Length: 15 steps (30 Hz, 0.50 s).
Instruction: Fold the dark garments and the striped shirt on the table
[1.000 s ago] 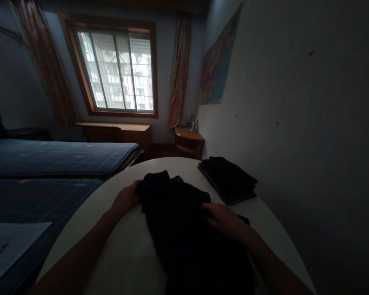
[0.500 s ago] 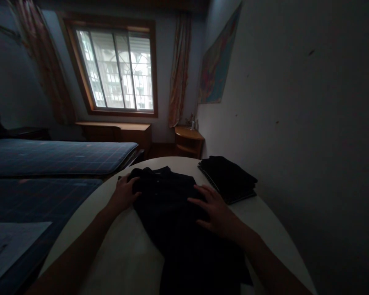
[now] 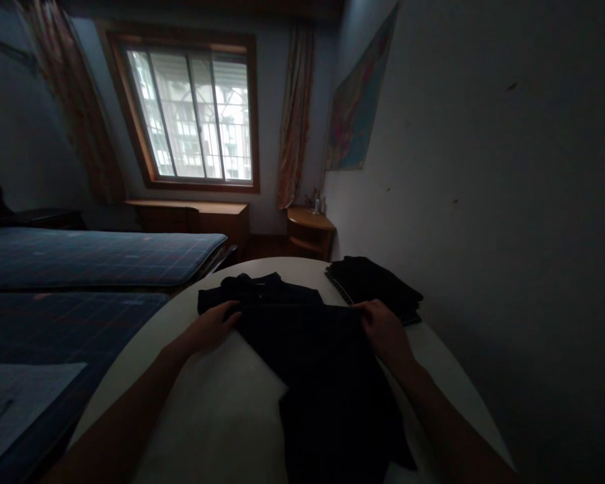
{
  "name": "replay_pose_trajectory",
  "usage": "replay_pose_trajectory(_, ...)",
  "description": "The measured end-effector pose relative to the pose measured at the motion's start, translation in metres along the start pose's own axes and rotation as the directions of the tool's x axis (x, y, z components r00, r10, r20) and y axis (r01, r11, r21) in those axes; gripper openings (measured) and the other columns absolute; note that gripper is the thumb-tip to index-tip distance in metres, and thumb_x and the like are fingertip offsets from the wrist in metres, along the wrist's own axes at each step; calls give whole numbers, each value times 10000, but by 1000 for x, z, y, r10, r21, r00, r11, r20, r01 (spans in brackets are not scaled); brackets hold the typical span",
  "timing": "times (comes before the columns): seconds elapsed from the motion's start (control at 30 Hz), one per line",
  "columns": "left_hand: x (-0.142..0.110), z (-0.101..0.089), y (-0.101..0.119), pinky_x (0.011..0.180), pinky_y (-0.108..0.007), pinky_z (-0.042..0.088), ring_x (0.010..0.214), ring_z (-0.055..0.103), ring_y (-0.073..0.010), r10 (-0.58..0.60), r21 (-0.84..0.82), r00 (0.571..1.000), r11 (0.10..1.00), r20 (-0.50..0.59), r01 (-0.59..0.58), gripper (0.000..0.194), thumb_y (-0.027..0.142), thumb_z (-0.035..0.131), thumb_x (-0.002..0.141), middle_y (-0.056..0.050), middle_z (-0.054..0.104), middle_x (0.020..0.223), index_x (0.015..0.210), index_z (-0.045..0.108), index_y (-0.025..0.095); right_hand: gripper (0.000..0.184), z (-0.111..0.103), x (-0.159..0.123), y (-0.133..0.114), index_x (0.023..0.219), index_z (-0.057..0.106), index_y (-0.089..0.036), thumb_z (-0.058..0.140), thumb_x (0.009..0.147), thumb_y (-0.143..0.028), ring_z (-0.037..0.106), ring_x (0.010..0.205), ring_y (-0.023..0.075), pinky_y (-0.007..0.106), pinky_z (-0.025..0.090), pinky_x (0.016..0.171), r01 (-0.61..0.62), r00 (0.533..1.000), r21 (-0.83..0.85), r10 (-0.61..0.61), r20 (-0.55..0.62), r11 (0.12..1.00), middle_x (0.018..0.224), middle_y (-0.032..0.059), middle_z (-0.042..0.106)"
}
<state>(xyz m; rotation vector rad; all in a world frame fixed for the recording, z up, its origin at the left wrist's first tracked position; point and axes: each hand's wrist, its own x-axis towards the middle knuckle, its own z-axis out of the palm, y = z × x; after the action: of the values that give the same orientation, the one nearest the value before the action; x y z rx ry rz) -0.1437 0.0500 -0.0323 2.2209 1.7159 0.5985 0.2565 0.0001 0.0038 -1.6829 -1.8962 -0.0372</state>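
Observation:
A dark, collared shirt [image 3: 307, 349] with small buttons lies on the round white table [image 3: 206, 410], its collar toward the far edge. My left hand [image 3: 214, 327] pinches a fold of the cloth on the left, below the collar. On the right, my right hand [image 3: 383, 329] grips the same fold between thumb and fingers. Between both hands the fabric runs in a fairly straight edge across the shirt. The lower part of the garment spreads toward me, and its details are lost in the dark.
A stack of folded dark clothes [image 3: 376, 286] rests at the table's far right, close to the wall. To the left is a bed with a plaid mattress [image 3: 95, 259] and a paper sheet [image 3: 25, 403]. A wooden corner shelf [image 3: 310, 225] stands behind the table.
Both hands have gone from lying on the shirt with fingers apart to gripping its cloth. A fold now stretches between them below the collar, and my right hand has shifted to the right.

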Motion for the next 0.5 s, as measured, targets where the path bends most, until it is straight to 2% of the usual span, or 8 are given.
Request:
replay_pose_trajectory(0.1, -3, -2, -4, 945, -404, 502, 1111, 642, -293, 95, -51, 995, 994, -9, -95, 551, 444, 579, 834, -143, 646, 1249, 1303, 492, 168, 430, -2, -4, 1, 1193, 650, -173, 445, 838, -46, 625, 1005, 222, 367, 489, 913, 8, 997, -18, -7, 75, 1000, 1155, 113, 605)
replay_pose_trajectory(0.17, -5, -1, -5, 955, -420, 500, 1129, 626, -299, 162, -61, 987, 985, -17, -163, 534, 414, 667, 768, -148, 611, 1295, 1225, 508, 187, 579, -6, -11, -9, 1305, 589, -176, 445, 776, 9, 550, 1195, 246, 401, 442, 1012, 143, 979, -9, -140, 150, 990, 1357, 142, 515)
replay_pose_trajectory(0.2, -5, 0, -5, 976, -432, 490, 1167, 601, -305, 194, -57, 981, 979, -17, -195, 488, 402, 691, 749, -154, 576, 1345, 1162, 532, 196, 642, -9, -16, -16, 1335, 570, -195, 445, 746, 28, 470, 1298, 256, 424, 396, 1066, 239, 951, 14, -237, 200, 971, 1450, 136, 444)
replay_pose_trajectory(0.27, -6, 2, -4, 1032, -463, 449, 1266, 525, -321, 250, -29, 968, 968, -7, -250, 352, 374, 709, 740, -156, 485, 1448, 1020, 581, 204, 714, -16, -27, -33, 1353, 557, -259, 478, 704, 25, 290, 1433, 264, 474, 281, 1145, 415, 847, 102, -425, 320, 904, 1562, 78, 330)
replay_pose_trajectory(0.33, -7, 4, -3, 1086, -495, 394, 1346, 443, -334, 297, 5, 955, 955, 20, -297, 248, 343, 705, 752, -140, 408, 1516, 941, 625, 204, 742, -23, -36, -48, 1350, 554, -316, 531, 674, -11, 238, 1458, 268, 525, 183, 1173, 485, 732, 207, -524, 435, 850, 1535, 30, 398)
replay_pose_trajectory(0.4, -7, 5, -2, 1120, -530, 345, 1403, 364, -349, 319, 22, 946, 947, 63, -321, 251, 329, 707, 761, -113, 353, 1558, 985, 677, 220, 667, -26, -39, -57, 1271, 614, -327, 556, 671, -41, 372, 1389, 272, 560, 144, 1165, 474, 677, 254, -533, 508, 843, 1346, 20, 601)
replay_pose_trajectory(0.43, -8, 6, -1, 1129, -549, 323, 1427, 320, -359, 317, 25, 944, 947, 87, -320, 278, 326, 711, 761, -96, 329, 1573, 1024, 696, 237, 591, -26, -39, -58, 1202, 656, -317, 550, 688, -45, 469, 1310, 264, 556, 177, 1151, 457, 677, 254, -519, 523, 852, 1225, 18, 671)
replay_pose_trajectory(0.5, -9, 6, 2, 1141, -578, 286, 1455, 252, -371, 307, 29, 941, 949, 144, -314, 286, 314, 711, 767, -61, 306, 1588, 1051, 723, 274, 460, -24, -32, -53, 1076, 704, -282, 511, 737, -40, 604, 1116, 229, 491, 321, 1076, 413, 737, 219, -466, 489, 884, 1077, 22, 714)
